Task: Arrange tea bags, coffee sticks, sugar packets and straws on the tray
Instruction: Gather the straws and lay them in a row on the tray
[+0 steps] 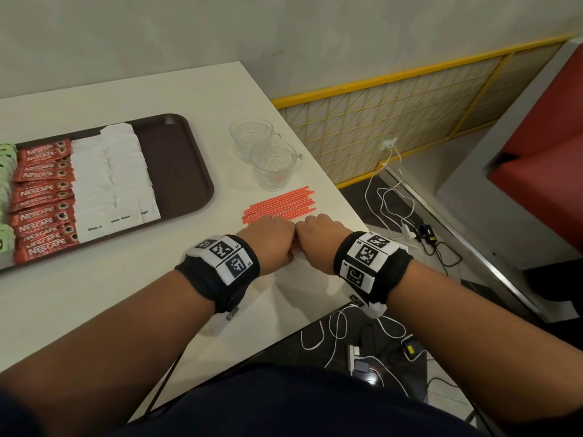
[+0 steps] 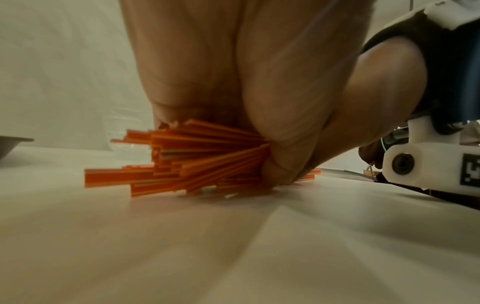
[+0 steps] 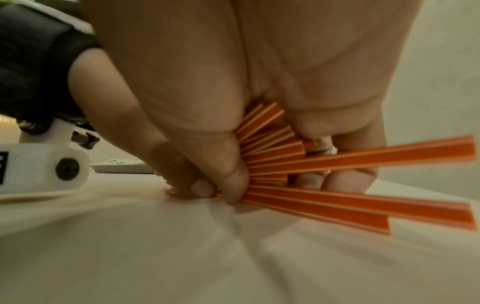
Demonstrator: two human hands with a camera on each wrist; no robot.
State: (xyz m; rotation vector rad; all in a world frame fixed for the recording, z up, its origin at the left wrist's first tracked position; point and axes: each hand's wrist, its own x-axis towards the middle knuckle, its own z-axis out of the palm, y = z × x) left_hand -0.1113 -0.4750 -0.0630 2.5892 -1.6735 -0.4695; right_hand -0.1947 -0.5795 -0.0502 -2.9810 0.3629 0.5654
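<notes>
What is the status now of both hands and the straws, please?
Left hand and right hand both grip the straws, bundle on the table. Tray right strip bare. Two glass cups stand beyond the straws.

This looks like a café or fast-food eatery, with the white laminate table (image 1: 126,294) as its centre. On it lies a dark brown plastic serving tray (image 1: 179,159) lined with red instant-coffee sticks (image 1: 44,200) and white paper sugar packets (image 1: 110,184), and just right of the tray stand two clear cut-glass cups (image 1: 268,152). Beyond the table's right edge are a red upholstered booth seat (image 1: 542,146) and a yellow-framed lattice partition (image 1: 394,121) along the wall.
</notes>
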